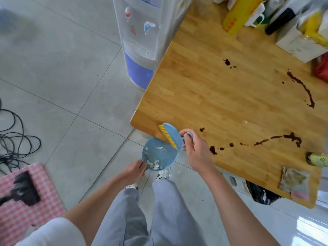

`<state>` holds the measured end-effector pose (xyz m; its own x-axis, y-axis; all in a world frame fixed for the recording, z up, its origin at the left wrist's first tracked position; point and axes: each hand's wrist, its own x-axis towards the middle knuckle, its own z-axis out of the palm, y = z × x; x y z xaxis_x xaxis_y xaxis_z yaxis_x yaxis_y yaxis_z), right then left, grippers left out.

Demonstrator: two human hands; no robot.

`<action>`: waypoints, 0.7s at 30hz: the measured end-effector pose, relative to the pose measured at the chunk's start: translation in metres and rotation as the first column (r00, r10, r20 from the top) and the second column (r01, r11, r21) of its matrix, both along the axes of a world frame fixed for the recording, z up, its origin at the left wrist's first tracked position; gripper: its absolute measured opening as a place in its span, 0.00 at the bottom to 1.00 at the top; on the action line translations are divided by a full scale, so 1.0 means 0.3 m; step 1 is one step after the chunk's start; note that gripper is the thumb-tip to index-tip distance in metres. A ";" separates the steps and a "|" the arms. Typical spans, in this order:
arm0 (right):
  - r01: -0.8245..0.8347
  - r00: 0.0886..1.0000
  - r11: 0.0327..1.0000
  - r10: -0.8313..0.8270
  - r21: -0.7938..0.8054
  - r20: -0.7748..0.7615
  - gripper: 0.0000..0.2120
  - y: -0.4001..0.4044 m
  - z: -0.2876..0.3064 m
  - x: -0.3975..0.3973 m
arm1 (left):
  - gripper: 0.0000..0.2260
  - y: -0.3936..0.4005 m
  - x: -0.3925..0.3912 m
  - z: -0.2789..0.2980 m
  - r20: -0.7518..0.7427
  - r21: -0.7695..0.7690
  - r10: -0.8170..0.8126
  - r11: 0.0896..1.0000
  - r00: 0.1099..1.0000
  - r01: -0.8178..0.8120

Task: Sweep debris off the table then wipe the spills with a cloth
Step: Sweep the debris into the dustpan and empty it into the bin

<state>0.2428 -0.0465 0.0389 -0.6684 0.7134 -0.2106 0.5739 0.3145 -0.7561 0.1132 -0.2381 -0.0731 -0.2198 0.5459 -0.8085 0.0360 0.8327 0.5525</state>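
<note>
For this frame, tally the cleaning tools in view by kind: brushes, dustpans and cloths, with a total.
Brushes: 1, the blue brush with yellow bristles, held by the right hand at the table corner.
Dustpans: 1, the blue dustpan holding white scraps, held by the left hand below the table edge.
Cloths: 1, the stained cloth lying on the table's near edge.
Total: 3

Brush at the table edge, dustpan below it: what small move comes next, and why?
Probably set down the brush and dustpan, then reach for the cloth: white scraps already lie in the pan, while dark spills remain on the table.
</note>
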 end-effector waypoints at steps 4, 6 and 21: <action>0.019 1.000 0.999 -0.019 0.046 0.014 0.10 0.008 0.008 -0.028 | 0.15 -0.013 -0.019 -0.003 0.029 -0.006 -0.015 1.000 0.999 0.015; -0.079 0.996 0.997 0.079 0.014 0.037 0.10 -0.041 0.003 -0.051 | 0.15 -0.017 -0.026 -0.012 0.020 -0.004 -0.027 1.000 0.999 0.027; 0.066 0.998 0.996 -0.065 -0.062 0.020 0.10 -0.055 0.000 -0.010 | 0.11 0.042 -0.021 0.005 0.136 -0.003 0.096 0.995 0.986 -0.097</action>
